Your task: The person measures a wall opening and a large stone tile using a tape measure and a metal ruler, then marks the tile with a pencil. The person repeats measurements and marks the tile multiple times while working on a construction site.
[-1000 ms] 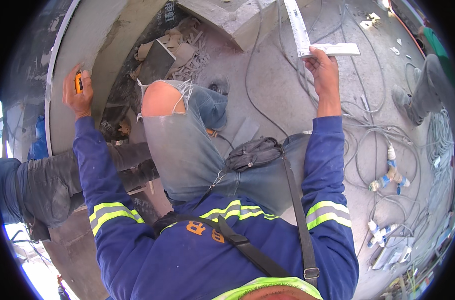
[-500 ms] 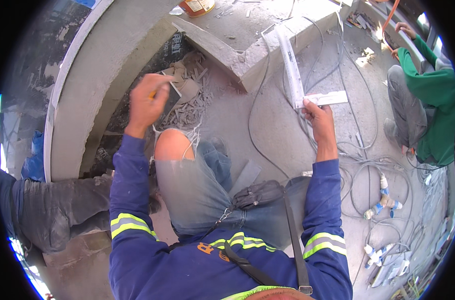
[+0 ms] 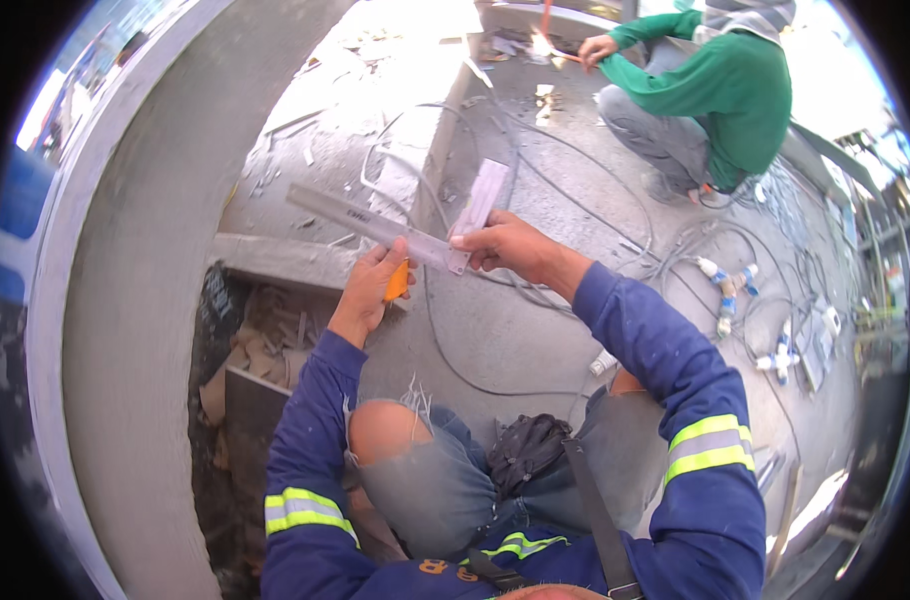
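Note:
An L-shaped metal try square [image 3: 337,208] is held up in front of me, its long blade pointing to the far left and its short arm upward. My right hand [image 3: 523,247] is closed on it near the corner. Below the blade, my left hand [image 3: 367,290] has its fingers bent around a small orange object [image 3: 398,281], whose kind I cannot make out. The left fingertips meet the blade's lower edge. A dark flat panel [image 3: 258,415] stands in the recess beside my left forearm.
A curved concrete wall [image 3: 125,330] runs along my left. Broken scraps [image 3: 275,335] lie in the recess. Grey cables [image 3: 455,375] loop over the floor toward blue-and-white connectors [image 3: 727,290]. At the far right crouches a person in green [image 3: 740,100], beside bright light.
The view has swung right. My left hand has moved from beside the scraps to the square. The square has turned, its blade now slanting left, and my right hand still grips it.

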{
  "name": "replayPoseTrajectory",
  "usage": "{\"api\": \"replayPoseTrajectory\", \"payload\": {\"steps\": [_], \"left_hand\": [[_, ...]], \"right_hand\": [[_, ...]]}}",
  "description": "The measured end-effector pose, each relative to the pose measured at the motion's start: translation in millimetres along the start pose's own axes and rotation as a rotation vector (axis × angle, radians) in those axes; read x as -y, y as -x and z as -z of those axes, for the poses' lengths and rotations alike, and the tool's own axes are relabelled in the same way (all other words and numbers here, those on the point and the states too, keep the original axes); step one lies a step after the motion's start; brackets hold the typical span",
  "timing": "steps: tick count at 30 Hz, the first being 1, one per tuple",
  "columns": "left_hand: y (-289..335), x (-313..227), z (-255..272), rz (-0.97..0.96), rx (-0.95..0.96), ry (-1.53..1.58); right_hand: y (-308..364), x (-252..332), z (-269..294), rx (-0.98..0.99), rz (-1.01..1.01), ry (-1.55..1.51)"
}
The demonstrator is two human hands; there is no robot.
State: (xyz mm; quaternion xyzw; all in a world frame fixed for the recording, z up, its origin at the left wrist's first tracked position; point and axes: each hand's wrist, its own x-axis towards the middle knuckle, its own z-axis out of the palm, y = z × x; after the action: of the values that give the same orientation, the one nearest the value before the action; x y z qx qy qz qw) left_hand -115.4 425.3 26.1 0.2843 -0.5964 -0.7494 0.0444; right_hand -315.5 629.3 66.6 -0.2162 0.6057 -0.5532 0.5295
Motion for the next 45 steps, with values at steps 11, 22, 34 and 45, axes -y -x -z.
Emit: {"api": "replayPoseTrajectory", "payload": {"steps": [11,22,34,45], "left_hand": [[4,58,43,-0.018,0.006,0.300],[78,37,137,0.005,-0.491,-0.180],[37,23,244,0.374,-0.938,-1.231],[-53,33,339,0.374,-1.076,-1.235]], "right_hand": [[115,-29,280,-0.964,-0.022,0.380],[-165,40,76,-0.017,0.295,0.487],[-183,7,-54,0.374,0.176,0.499],[-32,-146,132,-0.139,0.094,-0.094]]}}
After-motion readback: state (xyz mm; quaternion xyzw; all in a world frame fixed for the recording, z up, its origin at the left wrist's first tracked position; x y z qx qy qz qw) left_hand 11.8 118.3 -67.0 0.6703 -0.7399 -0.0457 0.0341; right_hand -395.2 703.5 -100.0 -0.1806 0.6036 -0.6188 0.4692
